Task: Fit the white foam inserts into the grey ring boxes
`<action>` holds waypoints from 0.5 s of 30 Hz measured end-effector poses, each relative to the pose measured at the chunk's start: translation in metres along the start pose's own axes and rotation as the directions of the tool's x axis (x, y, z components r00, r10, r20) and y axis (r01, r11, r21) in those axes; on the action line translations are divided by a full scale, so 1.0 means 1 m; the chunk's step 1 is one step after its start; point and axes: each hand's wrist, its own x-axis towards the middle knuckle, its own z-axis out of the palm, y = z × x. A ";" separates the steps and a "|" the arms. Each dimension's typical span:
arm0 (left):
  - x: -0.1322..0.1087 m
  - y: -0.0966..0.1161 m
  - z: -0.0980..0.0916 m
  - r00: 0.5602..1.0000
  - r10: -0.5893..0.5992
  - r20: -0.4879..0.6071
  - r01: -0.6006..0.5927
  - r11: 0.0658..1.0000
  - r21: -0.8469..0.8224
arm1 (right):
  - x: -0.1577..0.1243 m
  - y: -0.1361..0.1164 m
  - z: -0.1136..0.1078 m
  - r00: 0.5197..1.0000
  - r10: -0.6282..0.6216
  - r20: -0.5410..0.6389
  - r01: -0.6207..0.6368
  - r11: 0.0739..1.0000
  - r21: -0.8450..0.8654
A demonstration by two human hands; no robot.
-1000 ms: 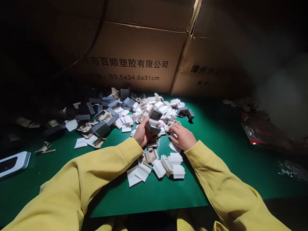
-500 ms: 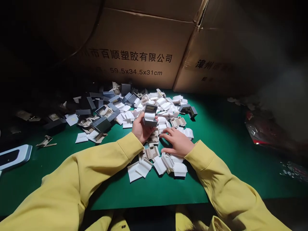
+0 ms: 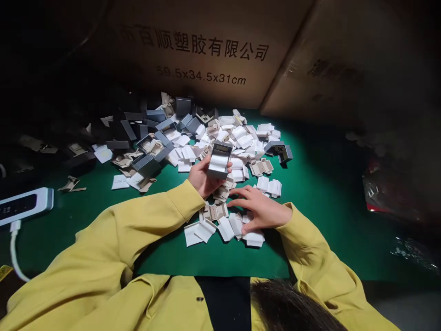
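My left hand is closed round a small dark grey box, its lid raised and a white insert showing inside. Fingers apart, my right hand hovers at or rests on the near folded white card pieces; whether it touches them I cannot tell. Just left of its fingertips lies a beige folded card insert. Beyond both hands spreads a heap of white folded inserts. Several dark boxes lie open at the heap's left, some with beige card inside.
Large cardboard cartons stand along the back of the green table. A white device with a cable sits at the left edge. Another dark open box lies right of the heap. Clear plastic bags are at the far right.
The view has tilted down and shifted slightly. My left hand still holds the dark box. My right hand's fingers have spread a little more over the near card pieces.
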 end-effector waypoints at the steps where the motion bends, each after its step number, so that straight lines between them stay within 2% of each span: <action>1: 0.000 0.000 0.000 1.000 0.000 -0.002 0.000 1.000 0.002 | 0.001 0.001 0.004 1.000 0.008 -0.025 -0.009 0.999 -0.032; 3: 0.001 -0.001 0.000 1.000 0.012 0.016 -0.012 1.000 0.010 | 0.006 0.007 0.014 0.994 -0.006 -0.106 0.001 0.999 -0.049; 5: 0.005 0.000 -0.001 0.999 0.017 0.050 -0.019 0.999 0.029 | 0.009 0.015 0.023 0.965 0.021 -0.263 -0.028 0.999 -0.026; 9: 0.015 0.009 -0.005 0.996 -0.002 0.092 -0.009 0.994 0.112 | 0.010 0.030 0.026 0.847 0.187 -0.497 -0.195 0.980 0.036; 12: 0.019 0.016 -0.007 0.994 0.036 0.104 -0.049 0.990 0.130 | 0.009 0.032 0.025 0.754 0.334 -0.566 -0.330 0.937 0.114; 15: 0.019 0.018 -0.009 0.992 0.054 0.117 -0.068 0.990 0.122 | 0.009 0.030 0.025 0.706 0.397 -0.587 -0.380 0.911 0.159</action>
